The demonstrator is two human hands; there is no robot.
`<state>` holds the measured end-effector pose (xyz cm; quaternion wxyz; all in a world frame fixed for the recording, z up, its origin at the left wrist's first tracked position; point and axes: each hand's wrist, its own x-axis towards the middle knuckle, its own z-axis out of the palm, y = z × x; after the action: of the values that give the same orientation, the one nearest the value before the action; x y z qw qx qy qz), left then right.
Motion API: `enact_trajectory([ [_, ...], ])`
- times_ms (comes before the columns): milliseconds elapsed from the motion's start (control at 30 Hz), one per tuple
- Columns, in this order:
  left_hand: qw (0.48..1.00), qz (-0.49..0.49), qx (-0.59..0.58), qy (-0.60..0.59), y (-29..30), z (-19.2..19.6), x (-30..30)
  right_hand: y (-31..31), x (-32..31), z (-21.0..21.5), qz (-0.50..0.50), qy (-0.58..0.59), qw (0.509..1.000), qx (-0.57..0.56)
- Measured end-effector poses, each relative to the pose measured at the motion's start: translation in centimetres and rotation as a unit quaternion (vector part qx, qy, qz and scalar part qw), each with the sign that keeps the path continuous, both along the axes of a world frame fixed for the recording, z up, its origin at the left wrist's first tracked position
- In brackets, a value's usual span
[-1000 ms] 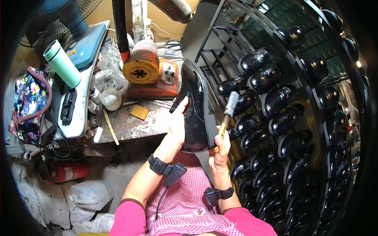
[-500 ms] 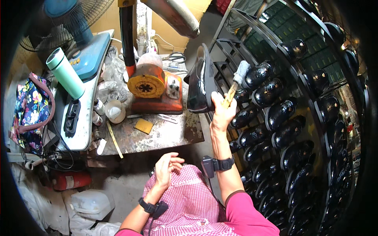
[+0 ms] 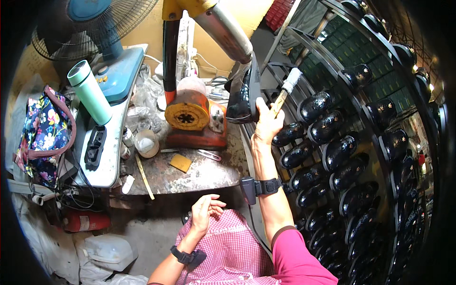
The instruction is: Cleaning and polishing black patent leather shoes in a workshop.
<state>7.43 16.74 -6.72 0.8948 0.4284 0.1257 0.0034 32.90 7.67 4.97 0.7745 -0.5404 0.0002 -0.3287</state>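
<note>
My right hand (image 3: 269, 124) is closed round the wooden handle of a brush (image 3: 282, 100) with a pale, fluffy head pointing up. Against its thumb side stands a glossy black shoe (image 3: 242, 99) with a dark sole facing right. Whether the fingers also grip this shoe is hidden. The shoe's upper end is just below the mouth of a metal tube (image 3: 228, 35) on the orange machine (image 3: 197, 116). My left hand (image 3: 204, 212) hovers above the checked pink apron (image 3: 223, 247), empty, its fingers loosely bent and apart.
A rack (image 3: 339, 183) of shiny black shoes fills the right side. On the worktable (image 3: 209, 178) are a yellow sponge-like block (image 3: 180, 163), a cup (image 3: 147, 143) and a stick (image 3: 144, 176). A mint-green flask (image 3: 90, 92), flowered bag (image 3: 46, 135) and fan (image 3: 95, 23) stand left.
My view has shifted, so the table and machine sit farther right and lower. The shoe's top now lies nearer the tube mouth. My right hand still holds the brush; my left remains empty.
</note>
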Motion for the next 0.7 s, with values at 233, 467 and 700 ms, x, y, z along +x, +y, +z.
enact_trajectory([
  [233, 1.000, 0.008, -0.019, 0.010, 0.0, 0.1, -0.3, -0.7, -3.5, 0.5, 0.025, 0.019, 0.999, 0.039],
  [467, 0.983, 0.037, -0.182, -0.007, 1.0, 4.7, 1.5, -3.8, -17.0, -2.9, 0.073, 0.153, 0.985, 0.021],
  [700, 0.934, -0.051, -0.354, -0.008, 0.8, 8.7, 1.1, -5.7, -27.9, -4.7, 0.249, 0.204, 0.944, 0.066],
])
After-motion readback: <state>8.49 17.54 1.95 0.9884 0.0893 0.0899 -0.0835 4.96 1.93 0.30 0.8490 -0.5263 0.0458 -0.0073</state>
